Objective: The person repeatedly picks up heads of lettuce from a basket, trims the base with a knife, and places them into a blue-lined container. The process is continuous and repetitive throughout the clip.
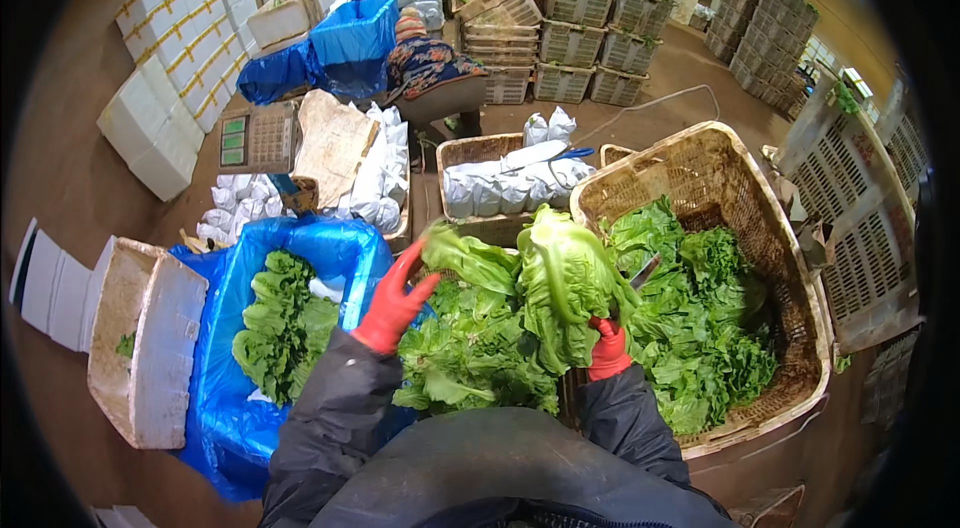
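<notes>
My right hand (609,352), in a red glove, grips the underside of a leafy lettuce head (564,280). A knife blade (645,271) juts out past the lettuce on its right; its handle is hidden, so I cannot tell whether the same hand holds it. My left hand (394,307), also red-gloved, is raised with fingers apart. Just beyond its fingertips a loose lettuce leaf (471,259) appears, blurred at its near end. Loose leaves (472,348) heap up below, between my hands.
A blue-lined box (225,378) with lettuce heads (281,325) stands left. At right is a large plastic crate (780,228) of lettuce (705,318). Ahead are a scale (257,138), a crate of white-wrapped bundles (517,187), a bending person (435,74) and stacked crates (574,40).
</notes>
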Available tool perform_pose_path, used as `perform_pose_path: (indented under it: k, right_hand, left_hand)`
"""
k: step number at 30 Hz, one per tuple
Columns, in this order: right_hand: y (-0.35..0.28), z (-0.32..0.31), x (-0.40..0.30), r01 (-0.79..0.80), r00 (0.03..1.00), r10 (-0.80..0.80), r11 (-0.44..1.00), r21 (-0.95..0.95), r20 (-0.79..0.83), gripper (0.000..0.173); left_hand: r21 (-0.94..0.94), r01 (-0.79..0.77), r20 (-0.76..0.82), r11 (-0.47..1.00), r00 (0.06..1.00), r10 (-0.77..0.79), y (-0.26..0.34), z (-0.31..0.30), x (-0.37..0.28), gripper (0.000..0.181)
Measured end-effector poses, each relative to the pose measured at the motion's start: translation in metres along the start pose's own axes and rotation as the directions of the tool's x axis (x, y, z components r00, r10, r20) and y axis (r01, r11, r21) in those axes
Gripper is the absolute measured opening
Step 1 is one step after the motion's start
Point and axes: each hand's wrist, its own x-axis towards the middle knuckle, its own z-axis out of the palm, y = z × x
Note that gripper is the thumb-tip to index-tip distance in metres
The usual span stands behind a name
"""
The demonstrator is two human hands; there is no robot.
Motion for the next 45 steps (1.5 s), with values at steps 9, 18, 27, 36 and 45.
perform_pose_path:
  k: [9,18,27,36,45]
  right_hand:
    - [-0.086,0.145,-0.031,0.21,0.808,0.121,0.855,-0.474,0.576,0.04]
    - [-0.081,0.161,-0.003,-0.372,0.915,0.404,0.844,-0.386,0.0,0.038]
    - [0.002,0.224,-0.005,-0.578,0.591,0.779,0.592,-0.562,0.212,0.037]
    - [0.016,0.249,-0.007,-0.639,0.563,0.826,0.454,-0.62,0.025,0.037]
    - [0.027,0.25,-0.015,-0.681,0.543,0.836,0.381,-0.625,-0.082,0.037]
  left_hand:
    - [-0.812,0.149,0.08,0.565,0.986,-0.145,-0.002,0.049,-0.01,0.087]
    - [-0.938,0.342,0.318,0.064,0.918,-0.238,-0.01,-0.04,-0.072,0.065]
    - [-0.992,-0.049,-0.11,0.12,0.811,-0.575,-0.051,-0.135,-0.223,0.059]
    - [-0.867,-0.127,-0.437,0.481,0.659,-0.612,-0.029,-0.296,-0.34,0.056]
    - [-0.488,0.123,-0.849,0.864,0.161,-0.503,-0.108,-0.329,-0.368,0.056]
